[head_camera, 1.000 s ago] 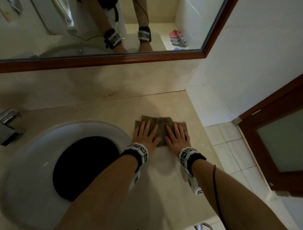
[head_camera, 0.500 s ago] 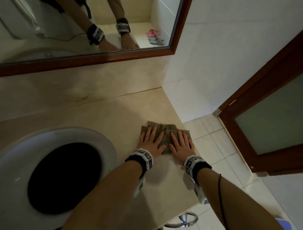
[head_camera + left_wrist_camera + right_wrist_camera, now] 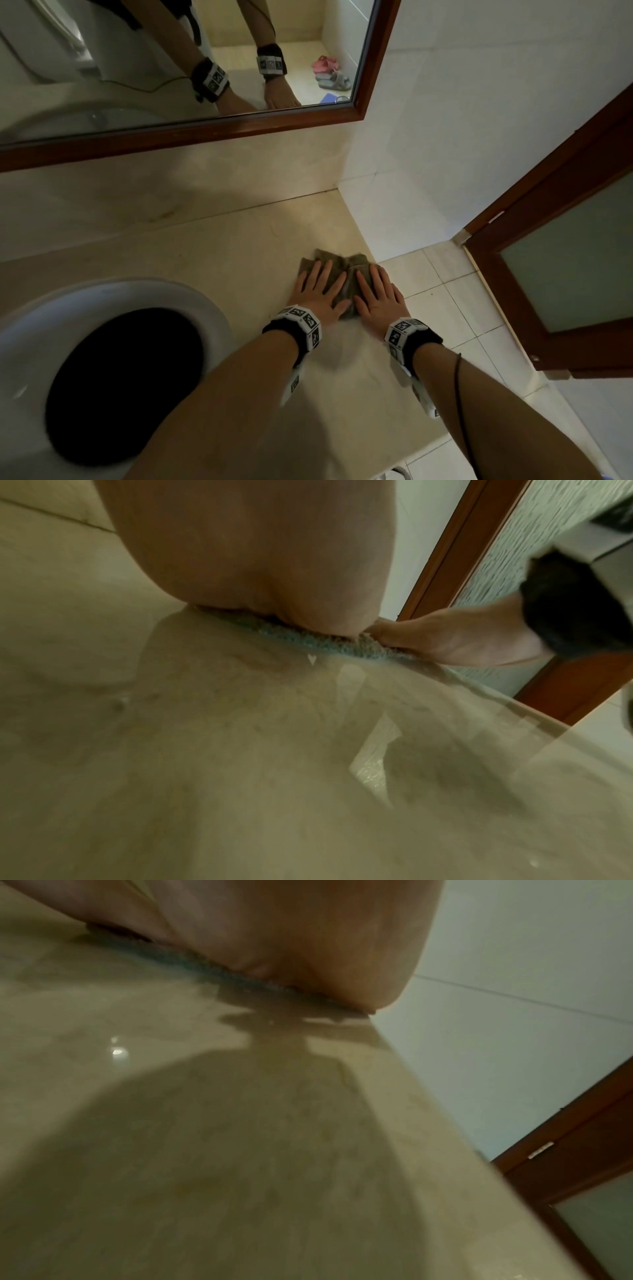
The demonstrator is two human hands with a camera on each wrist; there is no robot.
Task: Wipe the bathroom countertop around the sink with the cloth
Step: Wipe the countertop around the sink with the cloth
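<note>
A brownish-grey cloth (image 3: 346, 265) lies flat on the beige countertop (image 3: 219, 246), right at its right-hand edge. My left hand (image 3: 317, 289) and right hand (image 3: 378, 294) press on it side by side, palms down, fingers straight and spread. The white round sink (image 3: 144, 291) with its dark bowl sits to the left of the hands. In the left wrist view the left palm (image 3: 260, 561) bears on the cloth's fuzzy edge (image 3: 308, 639), with the right hand (image 3: 455, 639) beside it. In the right wrist view the right palm (image 3: 308, 939) covers the cloth (image 3: 205, 966) near the counter's edge.
A wood-framed mirror (image 3: 178, 61) hangs above the backsplash. A white tiled wall (image 3: 462, 120) meets the counter at the back right corner. A wooden door with frosted glass (image 3: 575, 260) stands at the right, above a tiled floor (image 3: 455, 301).
Both hands slid the cloth to the right across the counter, away from the sink, until it reached the counter's right-hand edge. The head view also turned right.
</note>
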